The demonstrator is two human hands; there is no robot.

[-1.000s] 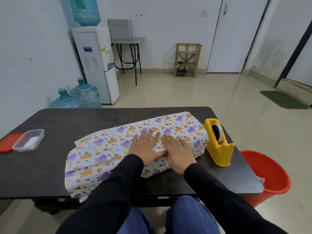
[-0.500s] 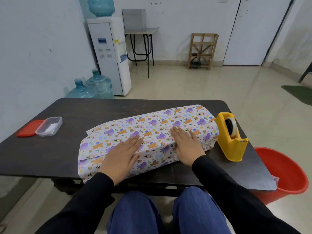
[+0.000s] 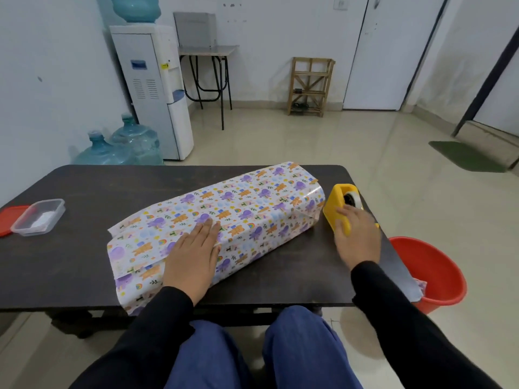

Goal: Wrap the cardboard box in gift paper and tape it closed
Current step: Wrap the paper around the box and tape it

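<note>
right hand has left the gift paper and gone out to the yellow tape dispenser; left hand has slid toward the near-left end of the cardboard box.

head view: the box, fully covered by the paper, lies on the dark table. its long axis runs diagonally from near-left to far-right. left hand is flat, fingers straight and together, palm pressing the overlapped paper edge on the top face and gripping nothing. right hand lies over the dispenser's near end, fingers draped on the yellow body. thumb is hidden, so cannot tell if it actually grips.

dispenser sits just beside the box's far-right end, to the right of the seam. right hand is clearly the nearer one to it. judgement: tape must travel left across to the held seam. both paper ends look unfolded.
</note>
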